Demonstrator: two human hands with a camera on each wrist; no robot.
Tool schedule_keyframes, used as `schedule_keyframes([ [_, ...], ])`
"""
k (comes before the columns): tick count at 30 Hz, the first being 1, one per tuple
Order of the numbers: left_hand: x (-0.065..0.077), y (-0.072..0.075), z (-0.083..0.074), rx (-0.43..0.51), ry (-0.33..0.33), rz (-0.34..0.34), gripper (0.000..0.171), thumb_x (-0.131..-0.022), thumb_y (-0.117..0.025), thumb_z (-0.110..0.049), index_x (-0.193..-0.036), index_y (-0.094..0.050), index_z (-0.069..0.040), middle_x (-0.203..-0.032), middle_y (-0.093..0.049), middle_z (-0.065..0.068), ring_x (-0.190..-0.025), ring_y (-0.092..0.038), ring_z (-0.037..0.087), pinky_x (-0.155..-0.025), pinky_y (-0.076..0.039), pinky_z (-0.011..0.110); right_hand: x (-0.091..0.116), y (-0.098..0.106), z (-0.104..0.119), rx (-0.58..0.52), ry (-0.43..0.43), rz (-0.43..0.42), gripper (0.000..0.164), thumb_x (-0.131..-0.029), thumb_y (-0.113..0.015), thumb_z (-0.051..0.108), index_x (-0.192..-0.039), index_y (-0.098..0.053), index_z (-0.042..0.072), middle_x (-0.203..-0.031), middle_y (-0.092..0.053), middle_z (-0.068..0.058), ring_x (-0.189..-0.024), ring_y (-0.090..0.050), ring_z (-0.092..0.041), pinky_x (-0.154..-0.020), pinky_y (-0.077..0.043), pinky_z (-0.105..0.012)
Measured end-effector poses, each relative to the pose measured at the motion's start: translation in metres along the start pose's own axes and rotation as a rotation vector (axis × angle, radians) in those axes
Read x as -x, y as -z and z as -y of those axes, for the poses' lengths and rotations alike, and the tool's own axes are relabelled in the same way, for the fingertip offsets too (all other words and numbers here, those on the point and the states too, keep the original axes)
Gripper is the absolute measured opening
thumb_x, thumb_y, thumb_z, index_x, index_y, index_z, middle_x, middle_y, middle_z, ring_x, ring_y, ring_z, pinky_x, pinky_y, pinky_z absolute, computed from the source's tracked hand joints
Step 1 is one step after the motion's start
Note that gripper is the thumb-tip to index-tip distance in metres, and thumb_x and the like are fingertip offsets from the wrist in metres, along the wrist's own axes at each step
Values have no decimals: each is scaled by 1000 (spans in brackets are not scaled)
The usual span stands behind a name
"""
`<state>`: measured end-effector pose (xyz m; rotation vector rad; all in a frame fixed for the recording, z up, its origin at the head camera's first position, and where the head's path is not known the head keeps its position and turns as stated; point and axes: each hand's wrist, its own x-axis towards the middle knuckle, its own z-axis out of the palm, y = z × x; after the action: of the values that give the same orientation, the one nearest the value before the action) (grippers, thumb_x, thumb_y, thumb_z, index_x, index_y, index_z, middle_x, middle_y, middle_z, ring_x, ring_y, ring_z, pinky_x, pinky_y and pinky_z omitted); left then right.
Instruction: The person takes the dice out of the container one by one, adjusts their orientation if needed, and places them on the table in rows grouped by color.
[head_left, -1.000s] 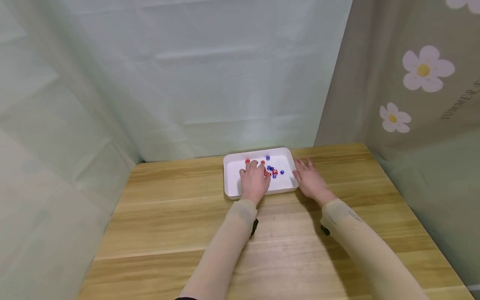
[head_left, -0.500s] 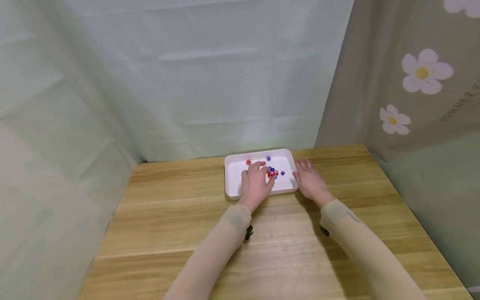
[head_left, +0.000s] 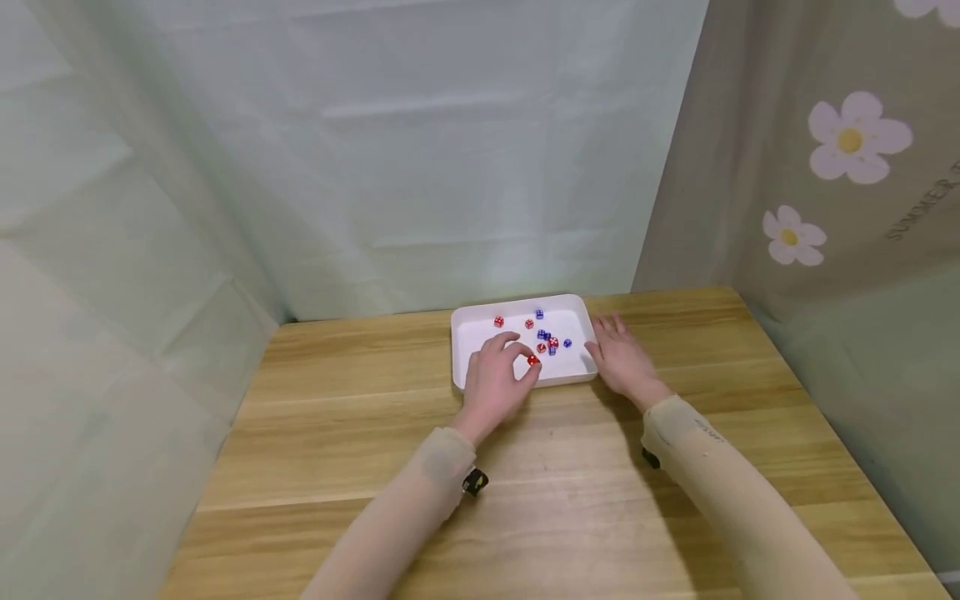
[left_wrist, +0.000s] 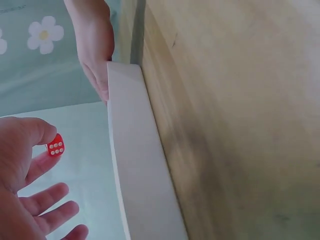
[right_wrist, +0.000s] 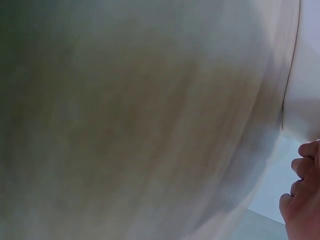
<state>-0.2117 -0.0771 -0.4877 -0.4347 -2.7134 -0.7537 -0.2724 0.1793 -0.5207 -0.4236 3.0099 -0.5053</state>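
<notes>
Between thumb and index finger, my left hand [head_left: 497,377] pinches a red die [left_wrist: 56,145] with white dots, held above the near side of a white tray [head_left: 468,314]. The other fingers of that hand are spread. Inside the tray lie several red and blue dice, among them a red die [head_left: 498,321] at the back left and a blue die [head_left: 567,343] toward the right. My right hand [head_left: 621,357] rests at the tray's right end, its fingers extended and its thumb against the rim. Only part of the right hand [right_wrist: 305,192] shows in the right wrist view.
The tray stands on a wooden table [head_left: 337,433], near its back edge. Behind it hangs a pale cloth [head_left: 450,167], and a darker curtain with white flowers [head_left: 795,236] hangs on the right.
My left hand has lifted a red die from the group in the tray and drawn it back toward the near rim. The right hand has stayed at the tray's right end.
</notes>
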Motion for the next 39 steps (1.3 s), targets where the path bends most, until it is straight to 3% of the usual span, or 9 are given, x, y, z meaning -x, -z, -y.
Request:
schedule_keyframes([
  [5, 13, 6, 1, 50, 25, 26, 15, -97, -78, -33, -103, -77, -19, -136, -69, 7, -129, -63, 29, -99, -52, 49, 0, -1, 0, 7, 3, -4, 64, -117, -35, 34, -165, -23, -8, -172, -22, -29, -161, -8, -48, -130, -11, -57],
  [11, 26, 12, 4, 100, 6, 41, 15, -97, -79, -31, -103, -77, -17, -128, -72, 6, -121, -68, 25, -102, -55, 43, 0, -1, 1, 4, -14, -4, 64, -117, -33, 33, -164, -23, -9, -171, -21, -30, -160, -9, -50, -130, -11, -56],
  [20, 46, 24, 11, 193, -16, 80, 11, -97, -80, -24, -102, -76, -16, -115, -74, 1, -112, -70, 23, -96, -57, 40, -1, -1, 0, 20, -22, 12, 64, -118, -29, 33, -163, -24, -12, -170, -22, -32, -158, -14, -53, -129, -13, -56],
  [27, 57, 37, 20, 201, -29, 95, 9, -96, -81, -19, -102, -75, -17, -106, -74, -3, -102, -71, 18, -90, -59, 37, -2, -1, -2, 23, -28, 22, 65, -118, -27, 34, -161, -25, -14, -168, -24, -35, -158, -16, -53, -129, -13, -56],
  [32, 59, 43, 26, 160, -15, 119, 10, -95, -83, -21, -101, -76, -17, -115, -74, 0, -107, -71, 21, -94, -59, 40, -1, 2, -3, 21, -36, 16, 64, -118, -28, 33, -161, -26, -15, -167, -26, -36, -158, -17, -53, -129, -14, -56],
  [39, 62, 49, 37, 78, -97, 126, 12, -93, -84, -21, -100, -77, -14, -136, -68, 13, -123, -66, 33, -106, -53, 52, 1, 3, -4, 22, -47, 26, 65, -118, -28, 33, -160, -25, -16, -168, -24, -36, -158, -14, -53, -129, -14, -56],
])
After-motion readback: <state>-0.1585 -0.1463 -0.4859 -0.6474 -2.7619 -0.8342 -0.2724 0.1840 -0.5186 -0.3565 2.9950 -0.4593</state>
